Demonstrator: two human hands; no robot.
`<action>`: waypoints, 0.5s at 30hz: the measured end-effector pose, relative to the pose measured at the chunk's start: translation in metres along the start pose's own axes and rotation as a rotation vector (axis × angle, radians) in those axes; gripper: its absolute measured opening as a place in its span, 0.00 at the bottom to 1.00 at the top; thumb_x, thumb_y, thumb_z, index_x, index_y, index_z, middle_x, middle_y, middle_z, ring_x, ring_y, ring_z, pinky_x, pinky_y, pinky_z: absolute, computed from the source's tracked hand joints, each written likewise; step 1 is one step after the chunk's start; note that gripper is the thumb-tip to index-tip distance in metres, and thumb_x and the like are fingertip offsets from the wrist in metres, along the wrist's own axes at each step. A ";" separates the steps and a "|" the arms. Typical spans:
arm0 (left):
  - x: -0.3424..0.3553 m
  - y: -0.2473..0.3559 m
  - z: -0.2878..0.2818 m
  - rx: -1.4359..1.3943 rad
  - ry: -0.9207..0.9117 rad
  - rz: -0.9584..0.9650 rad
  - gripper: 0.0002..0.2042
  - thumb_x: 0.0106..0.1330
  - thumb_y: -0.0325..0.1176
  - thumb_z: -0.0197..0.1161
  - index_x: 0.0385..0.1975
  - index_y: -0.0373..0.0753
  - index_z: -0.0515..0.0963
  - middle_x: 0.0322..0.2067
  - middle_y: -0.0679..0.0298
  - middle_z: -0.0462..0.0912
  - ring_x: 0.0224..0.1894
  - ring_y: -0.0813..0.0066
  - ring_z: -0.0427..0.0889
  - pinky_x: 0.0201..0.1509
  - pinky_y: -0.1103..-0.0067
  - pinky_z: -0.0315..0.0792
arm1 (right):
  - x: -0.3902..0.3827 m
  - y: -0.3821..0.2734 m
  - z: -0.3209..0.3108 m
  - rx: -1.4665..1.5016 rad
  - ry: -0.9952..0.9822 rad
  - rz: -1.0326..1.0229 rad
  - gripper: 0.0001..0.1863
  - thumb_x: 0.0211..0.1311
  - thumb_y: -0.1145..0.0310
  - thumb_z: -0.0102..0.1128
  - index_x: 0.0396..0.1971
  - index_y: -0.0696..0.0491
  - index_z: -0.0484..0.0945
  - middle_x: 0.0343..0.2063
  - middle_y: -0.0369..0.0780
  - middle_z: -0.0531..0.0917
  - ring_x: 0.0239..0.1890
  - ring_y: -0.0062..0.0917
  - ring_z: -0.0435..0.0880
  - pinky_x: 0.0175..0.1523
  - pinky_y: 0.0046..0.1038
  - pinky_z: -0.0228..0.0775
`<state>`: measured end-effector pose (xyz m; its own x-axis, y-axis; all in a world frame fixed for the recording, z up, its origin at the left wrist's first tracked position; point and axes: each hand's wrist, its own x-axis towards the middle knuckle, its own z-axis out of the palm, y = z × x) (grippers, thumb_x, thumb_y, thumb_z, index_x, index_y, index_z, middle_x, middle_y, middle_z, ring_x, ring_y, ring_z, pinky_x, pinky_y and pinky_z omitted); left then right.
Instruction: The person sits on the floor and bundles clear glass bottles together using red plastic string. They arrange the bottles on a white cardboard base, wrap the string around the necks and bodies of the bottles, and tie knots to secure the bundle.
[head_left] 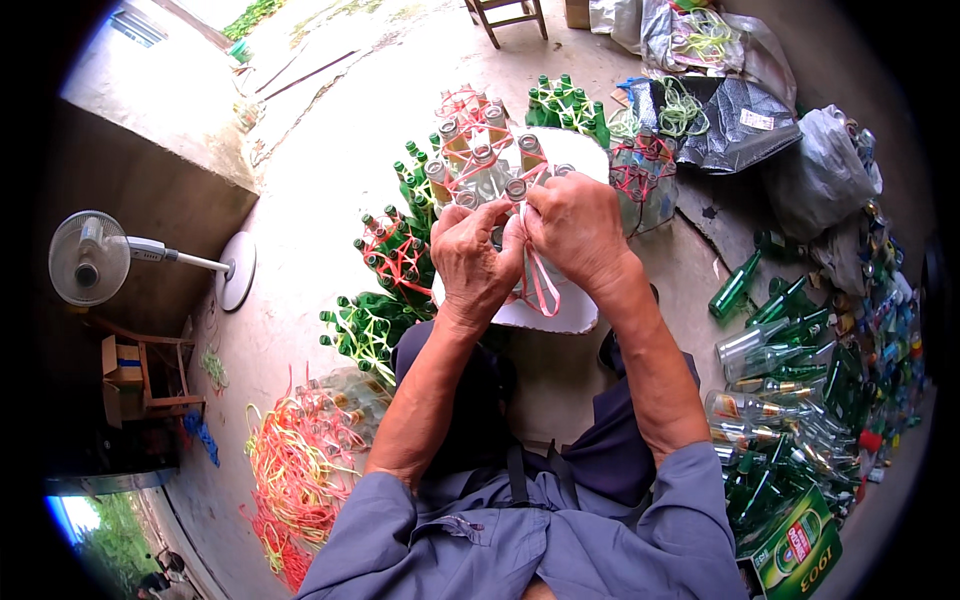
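Note:
A cluster of clear glass bottles (pixel 484 157) stands upright on a white board (pixel 560 322) before me, with pink plastic strapping laced round the necks. At the near side of the cluster, my left hand (pixel 476 250) is closed, thumb and fingers pinching the pink strap (pixel 540 285) beside a bottle neck. My right hand (pixel 577 225) is closed on the same strap just to the right, the two hands almost touching. Loose strap ends hang in a loop below them. My fingers hide part of the nearest bottles.
Strapped bundles of green bottles (pixel 390 250) stand left of and behind the board. A heap of red and yellow strapping (pixel 295 465) lies at lower left. Many loose bottles (pixel 775 380) cover the floor at right, near a green carton (pixel 795 545). A fan (pixel 90 258) stands far left.

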<state>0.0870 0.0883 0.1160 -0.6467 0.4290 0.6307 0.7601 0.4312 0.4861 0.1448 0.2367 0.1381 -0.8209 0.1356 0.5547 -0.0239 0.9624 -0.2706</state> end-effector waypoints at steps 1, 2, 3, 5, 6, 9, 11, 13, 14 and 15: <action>0.000 0.001 0.000 0.021 0.002 0.002 0.09 0.57 0.31 0.72 0.37 0.42 0.87 0.28 0.63 0.89 0.33 0.67 0.82 0.47 0.72 0.73 | 0.000 0.000 0.001 -0.014 -0.008 0.008 0.07 0.51 0.65 0.67 0.22 0.52 0.85 0.22 0.42 0.85 0.30 0.35 0.87 0.37 0.35 0.80; 0.000 0.001 0.001 0.041 0.005 0.004 0.09 0.56 0.31 0.72 0.37 0.42 0.88 0.28 0.63 0.89 0.34 0.67 0.82 0.47 0.72 0.73 | 0.000 -0.001 0.001 -0.028 -0.016 0.016 0.07 0.51 0.65 0.67 0.22 0.52 0.85 0.22 0.42 0.85 0.31 0.35 0.87 0.37 0.35 0.80; 0.000 0.002 0.001 0.047 0.008 0.006 0.09 0.56 0.32 0.72 0.37 0.42 0.88 0.28 0.64 0.89 0.34 0.67 0.82 0.47 0.72 0.73 | -0.001 -0.001 0.002 -0.042 -0.023 0.024 0.06 0.51 0.65 0.67 0.23 0.52 0.84 0.22 0.42 0.85 0.31 0.35 0.87 0.37 0.35 0.80; 0.000 0.002 0.002 0.057 0.014 0.010 0.09 0.56 0.32 0.72 0.37 0.43 0.88 0.28 0.64 0.89 0.34 0.68 0.82 0.48 0.72 0.72 | -0.001 -0.002 0.002 0.000 0.006 0.018 0.06 0.50 0.66 0.67 0.23 0.52 0.84 0.22 0.42 0.85 0.30 0.35 0.86 0.37 0.36 0.79; 0.001 0.002 0.002 0.063 0.019 0.022 0.09 0.56 0.32 0.72 0.37 0.43 0.88 0.27 0.65 0.89 0.34 0.68 0.82 0.49 0.72 0.71 | -0.002 -0.002 0.001 0.019 0.021 0.017 0.06 0.50 0.66 0.67 0.23 0.52 0.83 0.22 0.42 0.85 0.30 0.35 0.86 0.37 0.36 0.79; 0.001 0.003 -0.001 0.087 0.029 0.052 0.09 0.56 0.33 0.71 0.37 0.44 0.88 0.26 0.65 0.86 0.34 0.69 0.81 0.51 0.71 0.68 | -0.005 -0.004 0.002 0.082 0.065 0.007 0.05 0.50 0.67 0.67 0.23 0.53 0.82 0.20 0.42 0.83 0.29 0.36 0.85 0.36 0.38 0.77; -0.001 0.004 -0.001 0.119 0.027 0.073 0.09 0.58 0.33 0.70 0.38 0.44 0.88 0.25 0.65 0.85 0.34 0.68 0.81 0.50 0.70 0.67 | -0.007 -0.006 0.002 0.082 0.075 0.005 0.06 0.50 0.67 0.66 0.24 0.53 0.81 0.20 0.42 0.82 0.28 0.36 0.84 0.35 0.38 0.77; 0.000 0.002 0.001 0.122 0.023 0.108 0.10 0.58 0.33 0.68 0.39 0.41 0.87 0.24 0.66 0.85 0.32 0.68 0.79 0.46 0.70 0.64 | -0.010 -0.009 0.003 0.084 0.070 0.017 0.06 0.51 0.67 0.66 0.26 0.52 0.80 0.20 0.42 0.82 0.29 0.37 0.83 0.36 0.38 0.75; 0.001 0.003 0.001 0.120 0.015 0.091 0.10 0.59 0.33 0.68 0.39 0.42 0.87 0.24 0.66 0.84 0.32 0.68 0.79 0.47 0.70 0.65 | -0.011 -0.009 0.003 0.098 0.077 0.011 0.06 0.52 0.67 0.65 0.26 0.52 0.80 0.20 0.42 0.82 0.30 0.37 0.83 0.37 0.39 0.74; 0.000 0.004 0.002 0.117 0.006 0.074 0.09 0.60 0.33 0.68 0.40 0.43 0.87 0.24 0.65 0.84 0.33 0.68 0.80 0.47 0.69 0.66 | -0.012 -0.008 0.004 0.111 0.084 0.007 0.06 0.52 0.67 0.65 0.26 0.52 0.80 0.21 0.42 0.82 0.30 0.38 0.83 0.38 0.39 0.74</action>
<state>0.0898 0.0913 0.1172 -0.5888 0.4582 0.6658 0.7926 0.4885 0.3648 0.1532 0.2262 0.1308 -0.7706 0.1657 0.6154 -0.0853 0.9301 -0.3572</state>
